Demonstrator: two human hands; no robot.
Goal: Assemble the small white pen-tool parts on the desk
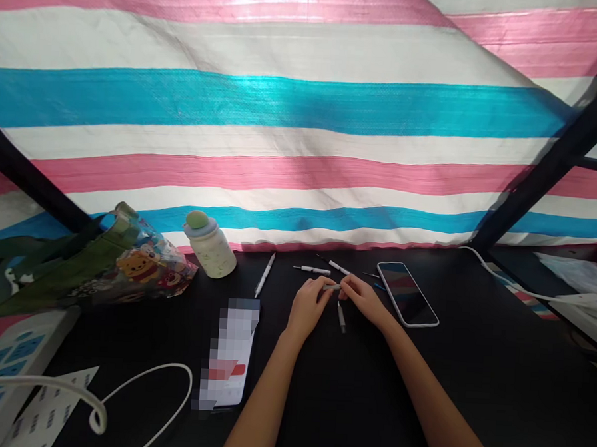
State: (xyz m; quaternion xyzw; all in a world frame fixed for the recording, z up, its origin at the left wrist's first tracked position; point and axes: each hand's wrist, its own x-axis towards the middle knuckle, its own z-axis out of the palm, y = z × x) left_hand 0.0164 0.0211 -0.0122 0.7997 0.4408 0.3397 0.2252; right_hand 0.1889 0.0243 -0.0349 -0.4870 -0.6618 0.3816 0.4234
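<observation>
Both hands meet over the black table point(349, 399), at the ends of a small light-coloured pen part point(332, 287). My left hand point(310, 305) pinches its left end, and my right hand point(363, 297) has closed fingers at its right end. Just below the fingers lies a short grey-white pen piece point(342, 318). Behind the hands are a white pen part with a thin tip point(313, 269) and another white pen part point(339, 267), partly hidden by my right hand. A whole white pen point(265, 275) rests farther left.
A phone with a lit, blurred screen point(231, 353) lies left of my forearms; a dark-screened phone point(407, 294) lies right. A bottle point(210, 245), a green bag point(126, 261), white cable point(190, 384) and power strips point(9, 355) surround the work area.
</observation>
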